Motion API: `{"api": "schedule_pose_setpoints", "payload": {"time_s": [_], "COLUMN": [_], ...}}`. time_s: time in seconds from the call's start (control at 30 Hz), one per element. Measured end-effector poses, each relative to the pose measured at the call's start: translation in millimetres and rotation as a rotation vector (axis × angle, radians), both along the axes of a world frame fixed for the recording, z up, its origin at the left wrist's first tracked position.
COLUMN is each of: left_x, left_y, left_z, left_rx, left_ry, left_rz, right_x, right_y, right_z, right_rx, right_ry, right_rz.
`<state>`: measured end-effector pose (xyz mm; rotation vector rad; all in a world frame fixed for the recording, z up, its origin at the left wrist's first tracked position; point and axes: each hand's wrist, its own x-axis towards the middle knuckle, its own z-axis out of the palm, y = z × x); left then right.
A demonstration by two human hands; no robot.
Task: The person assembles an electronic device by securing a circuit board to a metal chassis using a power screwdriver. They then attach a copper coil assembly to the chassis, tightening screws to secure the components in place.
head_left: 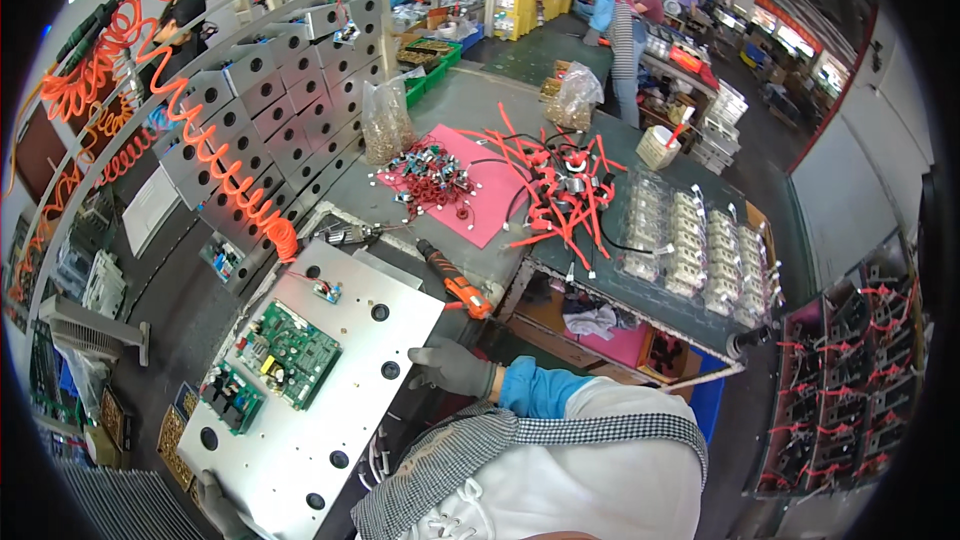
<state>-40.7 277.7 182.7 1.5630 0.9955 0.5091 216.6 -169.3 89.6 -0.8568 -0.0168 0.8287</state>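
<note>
A flat silver metal panel (350, 380) with black round fittings lies tilted in front of me. On it sit a large green circuit board (300, 355), a smaller green board (232, 398) with black parts, and a tiny board (325, 289) near its far edge. My right hand (452, 367), in a grey glove, grips the panel's right edge. At the near left edge, my gloved left hand (220, 507) is closed around the rim, its fingers partly hidden. Just beyond the panel rests an orange and black power screwdriver (457, 286).
Stacked silver panels (290, 90) stand at the left, under a coiled orange hose (225, 155). Small wired parts (430, 180) cover a pink sheet (490, 210). Red-sleeved cables (570, 190) and rows of white parts (690, 240) occupy the right bench. Co-workers stand farther off.
</note>
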Motion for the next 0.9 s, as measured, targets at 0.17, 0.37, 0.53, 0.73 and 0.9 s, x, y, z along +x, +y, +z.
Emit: {"api": "schedule_pose_setpoints", "payload": {"time_s": [0.17, 0.37, 0.53, 0.73, 0.9], "left_x": [-35.6, -96.5, -167.1, -194.3, -192.2], "left_y": [-86.5, -155.0, -240.2, -269.7, -232.2], "left_z": [50.6, 59.4, 35.8, -53.1, -106.5], "left_rx": [0.141, -0.021, -0.403, -0.740, -0.813], "left_ry": [0.042, 0.094, -0.004, -0.129, -0.035], "left_rz": [0.117, 0.147, 0.199, 0.227, 0.216], "right_x": [32.7, 67.1, 58.2, 53.0, 42.9], "right_y": [-31.0, -65.7, -59.9, -47.7, -21.4], "right_z": [74.5, 119.9, 138.8, 112.6, 114.7], "right_rx": [-0.031, 0.196, 0.218, -0.033, -0.191], "right_ry": [-0.614, -0.550, -0.698, -0.591, -0.557], "right_rz": [0.106, 0.365, 0.466, 0.450, 0.420]}}
